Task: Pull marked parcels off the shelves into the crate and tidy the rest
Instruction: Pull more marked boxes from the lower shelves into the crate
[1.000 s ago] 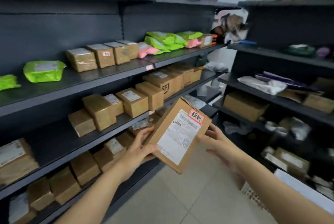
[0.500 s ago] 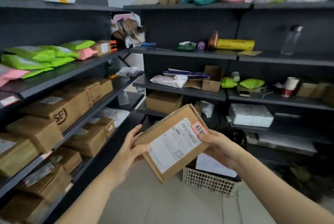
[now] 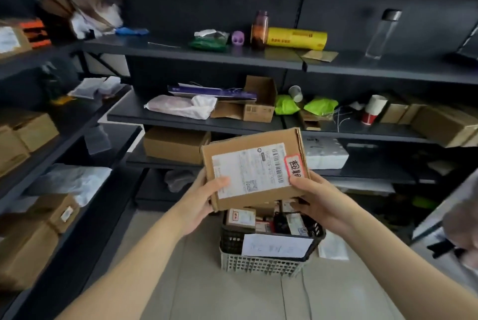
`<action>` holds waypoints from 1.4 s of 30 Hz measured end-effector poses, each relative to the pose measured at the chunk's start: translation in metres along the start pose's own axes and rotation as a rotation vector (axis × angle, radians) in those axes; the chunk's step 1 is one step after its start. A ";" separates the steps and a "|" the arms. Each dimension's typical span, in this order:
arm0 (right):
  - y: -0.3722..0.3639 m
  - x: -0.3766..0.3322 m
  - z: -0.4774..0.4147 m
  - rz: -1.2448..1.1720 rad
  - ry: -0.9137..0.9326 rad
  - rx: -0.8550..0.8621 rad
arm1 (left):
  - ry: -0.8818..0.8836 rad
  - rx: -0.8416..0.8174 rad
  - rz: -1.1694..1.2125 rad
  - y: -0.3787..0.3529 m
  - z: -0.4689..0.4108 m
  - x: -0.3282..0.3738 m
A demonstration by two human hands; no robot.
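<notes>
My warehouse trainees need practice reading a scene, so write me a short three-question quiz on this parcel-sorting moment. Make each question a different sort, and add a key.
1. Fill in: the crate stands on the ___, below the held parcel.
2. True or false: only the left hand grips the parcel.
3. Multiple choice: the parcel's red-edged sticker lies nearest to A) the left hand, B) the right hand, C) the crate's paper sign.

Key
1. floor
2. False: both hands grip it.
3. B
</notes>
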State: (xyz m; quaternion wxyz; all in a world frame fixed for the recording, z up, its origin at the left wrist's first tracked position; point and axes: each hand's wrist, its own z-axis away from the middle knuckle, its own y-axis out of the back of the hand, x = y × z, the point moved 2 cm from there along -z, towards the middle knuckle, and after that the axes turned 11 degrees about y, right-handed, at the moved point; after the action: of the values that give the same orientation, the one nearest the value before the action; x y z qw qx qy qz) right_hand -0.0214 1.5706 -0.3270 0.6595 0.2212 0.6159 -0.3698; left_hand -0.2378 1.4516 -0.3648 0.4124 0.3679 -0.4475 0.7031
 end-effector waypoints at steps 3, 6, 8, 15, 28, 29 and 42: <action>0.033 0.006 -0.034 0.030 -0.016 0.034 | 0.020 -0.011 -0.058 -0.006 -0.047 0.014; 0.068 0.011 -0.073 -0.007 -0.032 0.029 | 0.074 -0.013 -0.123 -0.014 -0.095 0.017; 0.092 0.016 -0.101 -0.018 -0.046 0.014 | 0.102 0.004 -0.155 -0.020 -0.128 0.017; 0.183 0.055 -0.220 0.058 -0.069 0.136 | 0.232 0.144 -0.214 -0.033 -0.267 -0.006; 0.323 0.205 -0.334 0.381 -0.235 0.632 | 0.414 0.282 -1.059 0.002 -0.458 -0.137; 0.328 0.222 -0.338 0.386 -0.256 0.645 | 0.429 0.258 -1.100 0.004 -0.467 -0.147; 0.328 0.364 -0.398 0.642 -0.437 0.590 | 0.511 0.106 -1.344 0.059 -0.547 -0.241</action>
State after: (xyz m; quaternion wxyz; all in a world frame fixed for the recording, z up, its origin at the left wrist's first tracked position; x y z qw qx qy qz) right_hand -0.0419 1.9954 -0.7934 0.7632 0.4949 0.2325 -0.3443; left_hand -0.2790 1.8858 -0.7773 0.8293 0.4072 0.0212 0.3822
